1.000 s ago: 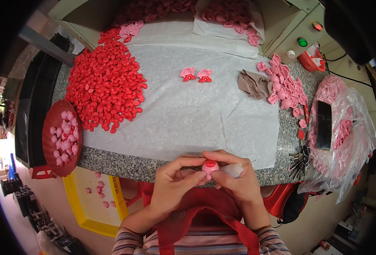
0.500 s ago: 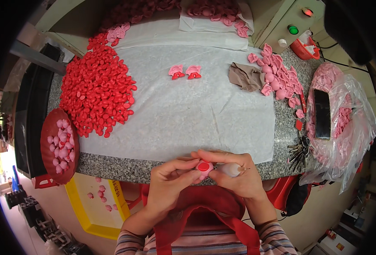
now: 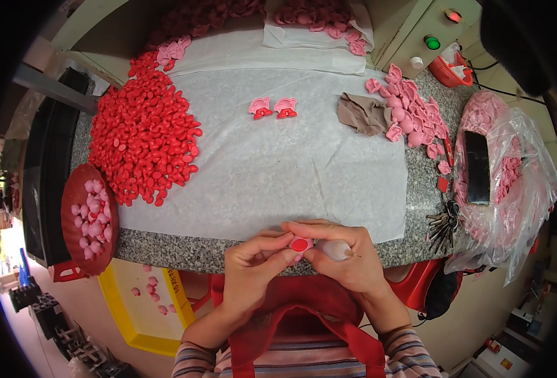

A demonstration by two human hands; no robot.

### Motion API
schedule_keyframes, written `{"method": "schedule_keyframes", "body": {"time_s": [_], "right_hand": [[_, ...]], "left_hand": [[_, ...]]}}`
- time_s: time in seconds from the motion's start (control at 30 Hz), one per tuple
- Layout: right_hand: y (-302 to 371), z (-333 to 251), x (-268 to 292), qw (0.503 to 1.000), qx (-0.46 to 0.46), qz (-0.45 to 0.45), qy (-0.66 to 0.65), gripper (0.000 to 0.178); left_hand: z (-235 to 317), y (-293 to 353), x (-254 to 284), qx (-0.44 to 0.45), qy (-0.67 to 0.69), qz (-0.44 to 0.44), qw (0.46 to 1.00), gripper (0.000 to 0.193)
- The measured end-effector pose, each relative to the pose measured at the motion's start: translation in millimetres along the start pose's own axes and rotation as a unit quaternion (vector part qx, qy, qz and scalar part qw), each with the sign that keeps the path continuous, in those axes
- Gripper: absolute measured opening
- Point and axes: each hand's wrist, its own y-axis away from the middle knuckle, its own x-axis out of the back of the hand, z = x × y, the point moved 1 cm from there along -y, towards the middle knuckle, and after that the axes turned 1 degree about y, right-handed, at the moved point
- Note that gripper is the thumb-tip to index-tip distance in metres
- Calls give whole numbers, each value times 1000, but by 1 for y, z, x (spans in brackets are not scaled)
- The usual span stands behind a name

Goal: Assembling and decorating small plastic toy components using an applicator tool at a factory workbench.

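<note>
Over the table's front edge, my left hand [image 3: 253, 264] pinches a small pink figure part [image 3: 299, 244] with a red oval piece on its face. Thumb and fingers close around it from the left. My right hand [image 3: 352, 257] is curled around a small translucent squeeze bottle [image 3: 336, 250] whose thin needle tip points right, away from the part. Its fingertips also press on the right side of the pink part. Farther up the sheet, two pink shells with red feet [image 3: 261, 107] lie side by side.
White paper [image 3: 259, 183] covers the granite table. A heap of red pieces [image 3: 143, 138] lies left, near a red basket [image 3: 80, 252] of pink parts. Pink shells [image 3: 410, 113], a brown cloth [image 3: 363, 114], a plastic bag [image 3: 517, 208] with a phone [image 3: 477, 167] are right. A yellow tray [image 3: 118, 309] sits below left.
Both hands keep their grips and have hardly moved. The pink part has turned very slightly between the fingers, and the whole view has shifted a little.
</note>
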Motion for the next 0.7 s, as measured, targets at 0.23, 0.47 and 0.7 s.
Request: {"method": "schedule_keyframes", "body": {"time_s": [0.23, 0.47, 0.7], "right_hand": [[1, -5, -12, 951, 229, 73, 194, 42], [1, -4, -6, 946, 257, 36, 193, 33], [1, -6, -6, 929, 275, 41, 242, 34]], "left_hand": [[-4, -7, 9, -133, -21, -52, 990, 42], [-4, -7, 24, -141, -78, -147, 976, 40], [-1, -4, 21, -148, -83, -152, 974, 43]]}}
